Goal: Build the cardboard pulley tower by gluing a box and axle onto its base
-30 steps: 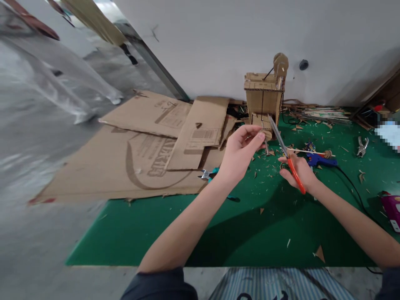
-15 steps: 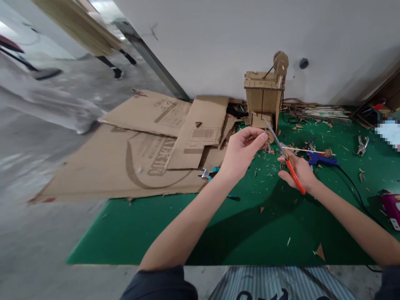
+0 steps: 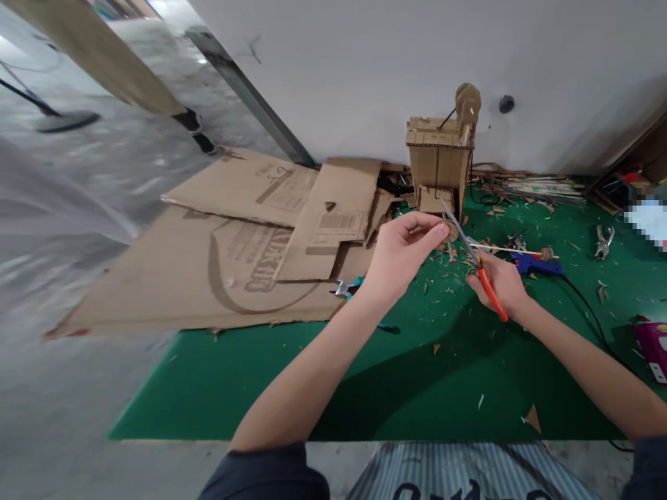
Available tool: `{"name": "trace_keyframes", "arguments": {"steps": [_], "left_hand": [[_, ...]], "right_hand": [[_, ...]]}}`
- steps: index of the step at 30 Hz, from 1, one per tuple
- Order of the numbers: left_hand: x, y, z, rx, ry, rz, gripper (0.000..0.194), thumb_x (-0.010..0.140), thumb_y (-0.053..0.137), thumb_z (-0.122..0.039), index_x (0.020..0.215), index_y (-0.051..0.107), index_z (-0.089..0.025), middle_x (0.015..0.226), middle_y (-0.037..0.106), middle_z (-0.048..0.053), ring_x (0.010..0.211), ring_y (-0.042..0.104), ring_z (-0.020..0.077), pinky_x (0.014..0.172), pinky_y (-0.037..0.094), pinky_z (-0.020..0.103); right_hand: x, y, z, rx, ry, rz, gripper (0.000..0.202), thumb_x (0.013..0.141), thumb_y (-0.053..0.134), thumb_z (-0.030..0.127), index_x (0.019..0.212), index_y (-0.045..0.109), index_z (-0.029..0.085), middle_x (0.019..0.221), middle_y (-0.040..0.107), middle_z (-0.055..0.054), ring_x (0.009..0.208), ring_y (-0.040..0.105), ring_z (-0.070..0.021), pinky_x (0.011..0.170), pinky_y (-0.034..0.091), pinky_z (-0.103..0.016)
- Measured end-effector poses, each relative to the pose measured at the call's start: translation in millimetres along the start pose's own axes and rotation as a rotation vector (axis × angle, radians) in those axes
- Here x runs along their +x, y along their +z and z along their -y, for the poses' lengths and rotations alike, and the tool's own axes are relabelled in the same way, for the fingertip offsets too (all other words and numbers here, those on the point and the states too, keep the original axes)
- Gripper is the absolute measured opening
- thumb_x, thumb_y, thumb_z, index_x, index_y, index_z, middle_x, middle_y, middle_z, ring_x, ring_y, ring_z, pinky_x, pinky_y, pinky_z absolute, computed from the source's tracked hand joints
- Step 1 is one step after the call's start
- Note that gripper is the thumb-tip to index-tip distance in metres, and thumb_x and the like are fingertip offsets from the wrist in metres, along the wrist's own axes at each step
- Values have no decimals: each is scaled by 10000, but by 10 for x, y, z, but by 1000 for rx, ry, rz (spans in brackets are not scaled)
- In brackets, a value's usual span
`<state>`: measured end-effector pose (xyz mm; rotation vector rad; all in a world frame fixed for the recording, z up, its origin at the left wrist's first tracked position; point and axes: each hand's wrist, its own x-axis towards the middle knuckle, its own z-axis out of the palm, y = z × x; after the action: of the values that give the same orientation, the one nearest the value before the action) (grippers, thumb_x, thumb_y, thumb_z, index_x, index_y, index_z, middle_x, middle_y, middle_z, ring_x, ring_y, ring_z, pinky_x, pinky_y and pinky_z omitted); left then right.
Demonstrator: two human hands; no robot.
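My right hand (image 3: 497, 281) is closed around the orange handles of one pair of scissors (image 3: 472, 255), right of frame centre. The blades run up and left from that hand to the tips of my left hand's fingers. My left hand (image 3: 401, 253) is pinched shut, thumb against forefinger, on a small cardboard piece (image 3: 449, 232). That piece sits at frame centre, just right of the fingertips and touching the scissor blades. It is too small to tell its shape, or whether the blades are parted.

Step in hand, as I judge it: trimming the held piece with the scissors. The next move calls for a steady pinch on the left and a controlled closing of the blades, kept clear of my fingertips.

Count of surrounding items:
- One green mat (image 3: 323, 389) under both hands, strewn with many small cardboard offcuts.
- One upright cardboard model (image 3: 440, 163) against the wall, above my hands, with a round disc at its top.
- One blue glue gun (image 3: 534, 265), just right of my right hand, its cable trailing to the lower right.
- One metal punch plier (image 3: 603, 242) at the right.
- At least three flat cardboard sheets (image 3: 208, 271), overlapping, left of centre.
- One teal-handled tool (image 3: 348, 287) at the sheets' edge, below my left wrist.
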<state>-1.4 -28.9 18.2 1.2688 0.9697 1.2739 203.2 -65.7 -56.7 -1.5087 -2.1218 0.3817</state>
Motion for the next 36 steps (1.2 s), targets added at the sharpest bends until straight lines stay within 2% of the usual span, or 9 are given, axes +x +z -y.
{"name": "trace_keyframes", "arguments": {"steps": [3,6,14,17,20,23,26,31,36], "left_hand": [[-8,4,6,8,-2,6,121,778,806,-295,822,765,-190,767,738,27,649,641,98,603,553,233],[-23,14,0,0,3,35,116,788,804,-280,823,757,-180,780,739,25,659,648,95,620,558,231],[-6,6,2,-159,-57,21,159,813,818,-293,884,711,-200,825,722,15,747,697,118,712,619,257],[13,-6,44,-175,-34,5,210,787,837,-285,940,714,-210,870,696,3,775,679,106,689,610,227],[41,-19,88,-174,-12,-18,279,743,867,-267,968,707,-219,884,684,-3,795,667,104,685,604,214],[75,-32,133,-161,39,-59,322,695,894,-225,950,698,-217,894,685,-6,774,652,93,700,600,210],[97,-43,180,-154,93,-63,319,682,886,-180,935,694,-211,940,705,-4,784,661,83,750,602,210],[98,-49,231,-161,138,-44,323,720,863,-184,992,694,-224,1032,742,2,860,700,95,829,624,234],[73,-43,222,-185,104,33,254,849,774,-216,1064,643,-247,1055,760,9,892,770,145,856,670,324]], "right_hand": [[-24,67,-26,-36,59,-4,295,925,461,433,1027,609,198,741,708,-78,687,684,-256,608,393,-308],[-42,107,-38,-22,111,-11,373,939,459,497,1053,628,184,701,695,-73,641,680,-255,603,398,-309],[14,-13,-83,154,154,-41,435,911,491,590,954,638,183,628,627,-60,584,646,-244,605,434,-338],[14,-5,-119,274,110,-58,437,916,508,607,963,643,193,764,698,-90,668,693,-244,676,511,-358],[11,38,-151,343,33,-121,500,904,551,632,1121,630,188,931,739,-108,833,734,-272,790,568,-410],[10,75,-170,341,-9,-155,597,899,567,632,1275,574,169,931,736,-108,847,731,-282,791,585,-440],[3,101,-177,297,-36,-159,601,915,553,626,1316,556,177,936,732,-111,846,722,-286,787,588,-450],[-30,184,-209,184,-90,-169,653,932,510,641,1396,499,181,1003,735,-143,955,719,-329,857,583,-512],[-49,267,-255,133,-113,-178,684,922,509,645,1433,466,192,1057,738,-154,973,723,-327,850,592,-512]]}}
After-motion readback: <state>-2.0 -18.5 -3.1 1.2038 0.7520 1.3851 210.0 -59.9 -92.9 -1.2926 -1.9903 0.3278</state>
